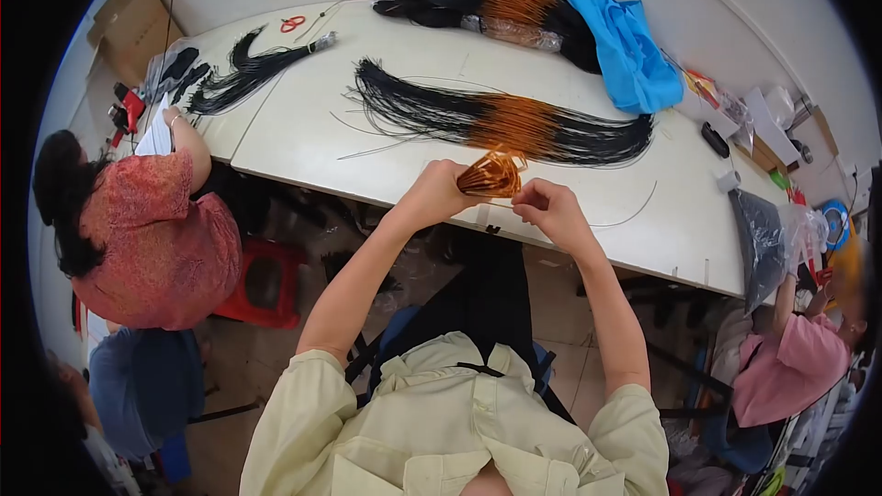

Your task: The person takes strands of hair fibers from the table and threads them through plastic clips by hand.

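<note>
As I watch, the left hand (434,195) grips a copper-coloured bundle (494,174) over the white table's (680,197) near edge, the right hand's (554,211) fingertips pinching what looks like one strand (497,205): separating work, I judge, calling next for a steady hold.

bright even light, black corners, strong fisheye curving

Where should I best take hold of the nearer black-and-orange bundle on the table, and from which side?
Likely the orange middle, from above on your near side: the bundle lies crosswise before you, its strands gathered there, while the left end splays into loose ones.
</note>
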A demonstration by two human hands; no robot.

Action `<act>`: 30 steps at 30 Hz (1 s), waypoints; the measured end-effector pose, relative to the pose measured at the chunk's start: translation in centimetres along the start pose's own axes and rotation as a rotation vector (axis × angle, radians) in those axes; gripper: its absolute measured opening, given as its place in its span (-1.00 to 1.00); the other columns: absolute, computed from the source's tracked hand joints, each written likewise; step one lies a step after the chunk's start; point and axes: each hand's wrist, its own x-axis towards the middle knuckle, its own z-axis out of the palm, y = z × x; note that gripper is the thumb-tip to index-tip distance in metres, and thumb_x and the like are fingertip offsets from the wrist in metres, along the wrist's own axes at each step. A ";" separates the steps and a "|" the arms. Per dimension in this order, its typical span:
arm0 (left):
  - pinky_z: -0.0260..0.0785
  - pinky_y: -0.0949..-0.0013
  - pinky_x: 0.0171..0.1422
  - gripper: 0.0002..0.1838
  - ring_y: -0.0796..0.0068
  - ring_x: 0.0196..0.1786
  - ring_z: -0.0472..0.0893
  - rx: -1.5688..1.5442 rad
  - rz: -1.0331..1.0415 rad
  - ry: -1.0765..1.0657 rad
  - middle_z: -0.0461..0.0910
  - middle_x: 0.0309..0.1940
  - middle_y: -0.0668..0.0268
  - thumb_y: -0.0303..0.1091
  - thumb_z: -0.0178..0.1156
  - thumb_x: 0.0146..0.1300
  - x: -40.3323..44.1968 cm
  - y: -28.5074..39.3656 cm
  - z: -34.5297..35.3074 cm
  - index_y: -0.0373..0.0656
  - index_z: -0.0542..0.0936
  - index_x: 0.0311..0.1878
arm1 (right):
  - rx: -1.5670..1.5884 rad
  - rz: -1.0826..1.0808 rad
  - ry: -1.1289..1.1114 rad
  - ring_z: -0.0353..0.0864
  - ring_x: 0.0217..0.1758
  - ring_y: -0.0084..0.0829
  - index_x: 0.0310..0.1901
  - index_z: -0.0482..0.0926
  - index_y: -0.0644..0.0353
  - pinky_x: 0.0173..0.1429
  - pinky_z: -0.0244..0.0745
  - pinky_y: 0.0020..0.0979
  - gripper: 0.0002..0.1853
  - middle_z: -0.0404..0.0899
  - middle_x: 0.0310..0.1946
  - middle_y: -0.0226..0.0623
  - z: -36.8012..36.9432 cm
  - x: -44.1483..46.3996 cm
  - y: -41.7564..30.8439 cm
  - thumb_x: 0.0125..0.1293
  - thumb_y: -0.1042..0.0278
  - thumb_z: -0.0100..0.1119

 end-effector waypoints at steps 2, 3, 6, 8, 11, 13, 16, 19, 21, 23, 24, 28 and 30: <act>0.35 0.43 -0.41 -0.73 0.49 -0.60 0.40 0.012 0.048 -0.086 0.57 -0.62 0.22 -0.40 0.39 0.06 0.2 -0.7 0.7 -0.50 0.61 -0.44 | 0.000 0.002 -0.015 0.48 -0.43 -0.57 -0.27 0.60 0.33 -0.28 0.42 -0.60 -0.93 0.59 -0.45 -0.36 0.2 0.1 0.5 0.21 0.60 0.17; 0.35 0.43 -0.41 -0.73 0.49 -0.60 0.40 0.012 0.050 -0.091 0.57 -0.62 0.22 -0.40 0.39 0.06 0.2 -0.9 0.9 -0.50 0.61 -0.44 | 0.001 0.005 -0.010 0.48 -0.43 -0.57 -0.27 0.60 0.33 -0.28 0.42 -0.60 -0.93 0.59 -0.45 -0.36 0.0 0.2 0.6 0.21 0.60 0.17; 0.35 0.43 -0.39 -0.74 0.48 -0.59 0.40 -0.056 -0.112 -0.057 0.58 -0.61 0.23 -0.41 0.40 0.06 -0.4 -1.8 1.0 -0.49 0.61 -0.43 | 0.025 -0.045 0.107 0.50 -0.39 -0.57 -0.26 0.60 0.32 -0.25 0.43 -0.57 -0.92 0.61 -0.43 -0.37 -0.9 0.1 1.3 0.22 0.58 0.16; 0.35 0.43 -0.38 -0.74 0.48 -0.58 0.40 -0.083 -0.159 -0.065 0.58 -0.61 0.23 -0.41 0.40 0.06 -0.7 -2.3 1.3 -0.49 0.61 -0.42 | 0.029 -0.049 0.164 0.51 -0.38 -0.57 -0.25 0.60 0.32 -0.24 0.43 -0.57 -0.92 0.61 -0.43 -0.37 -1.5 -0.5 1.7 0.23 0.58 0.16; 0.36 0.43 -0.37 -0.75 0.48 -0.57 0.41 -0.152 -0.170 -0.026 0.58 -0.59 0.24 -0.42 0.40 0.06 -1.2 -3.3 1.4 -0.48 0.60 -0.42 | -0.119 -0.016 0.297 0.51 -0.34 -0.48 -0.28 0.61 0.29 -0.20 0.43 -0.50 -0.93 0.62 -0.35 -0.34 -2.4 -1.7 2.0 0.25 0.50 0.17; 0.36 0.43 -0.37 -0.75 0.48 -0.57 0.41 -0.173 -0.176 -0.011 0.58 -0.59 0.24 -0.43 0.39 0.06 -1.3 -3.7 1.5 -0.47 0.60 -0.42 | -0.167 -0.006 0.338 0.52 -0.33 -0.45 -0.29 0.61 0.28 -0.18 0.43 -0.48 -0.93 0.62 -0.33 -0.33 -2.5 -2.1 2.4 0.26 0.48 0.17; 0.36 0.43 -0.36 -0.76 0.49 -0.56 0.42 -0.167 -0.189 0.008 0.58 -0.58 0.25 -0.44 0.39 0.07 -1.4 -4.2 1.5 -0.47 0.59 -0.41 | -0.359 -0.106 0.318 0.53 -0.26 -0.43 -0.28 0.60 0.30 -0.12 0.43 -0.48 -0.94 0.60 -0.29 -0.34 -2.7 -2.6 3.7 0.22 0.56 0.16; 0.37 0.44 -0.35 -0.76 0.50 -0.55 0.42 -0.173 -0.191 0.019 0.59 -0.57 0.26 -0.44 0.39 0.07 -1.5 -4.4 1.6 -0.47 0.59 -0.41 | -0.414 -0.136 0.309 0.53 -0.23 -0.41 -0.28 0.59 0.31 -0.09 0.43 -0.48 -0.94 0.58 -0.26 -0.33 -2.6 -2.7 4.0 0.21 0.58 0.16; 0.37 0.44 -0.35 -0.76 0.50 -0.55 0.43 -0.189 -0.184 0.027 0.58 -0.57 0.26 -0.44 0.39 0.07 -1.6 -4.5 1.6 -0.47 0.59 -0.42 | -0.398 -0.130 0.311 0.53 -0.22 -0.38 -0.29 0.58 0.30 -0.07 0.43 -0.47 -0.95 0.57 -0.24 -0.32 -2.4 -2.7 4.0 0.21 0.59 0.16; 0.37 0.44 -0.35 -0.76 0.51 -0.55 0.43 -0.197 -0.178 0.027 0.58 -0.57 0.26 -0.44 0.39 0.07 -1.5 -4.5 1.7 -0.47 0.59 -0.42 | -0.389 -0.126 0.315 0.53 -0.22 -0.37 -0.30 0.57 0.30 -0.07 0.43 -0.47 -0.95 0.57 -0.23 -0.32 -2.5 -2.8 4.1 0.20 0.59 0.16; 0.37 0.44 -0.35 -0.76 0.51 -0.55 0.43 -0.198 -0.176 0.028 0.59 -0.57 0.26 -0.44 0.39 0.08 -1.5 -4.5 1.7 -0.47 0.59 -0.42 | -0.380 -0.132 0.322 0.52 -0.22 -0.36 -0.30 0.57 0.29 -0.08 0.43 -0.45 -0.95 0.56 -0.24 -0.31 -2.5 -2.9 4.2 0.20 0.59 0.15; 0.37 0.45 -0.35 -0.76 0.51 -0.54 0.43 -0.199 -0.170 0.040 0.59 -0.57 0.26 -0.44 0.39 0.08 -1.5 -4.8 1.6 -0.47 0.59 -0.41 | -0.349 -0.158 0.336 0.49 -0.24 -0.35 -0.31 0.55 0.26 -0.11 0.42 -0.42 -0.95 0.53 -0.29 -0.31 -2.4 -2.8 4.4 0.20 0.60 0.13; 0.37 0.45 -0.35 -0.76 0.51 -0.54 0.43 -0.199 -0.170 0.033 0.59 -0.56 0.26 -0.44 0.39 0.08 -1.4 -5.0 1.6 -0.47 0.59 -0.41 | -0.351 -0.139 0.327 0.51 -0.21 -0.35 -0.32 0.53 0.28 -0.07 0.43 -0.43 -0.97 0.55 -0.24 -0.31 -2.4 -2.9 4.2 0.21 0.61 0.13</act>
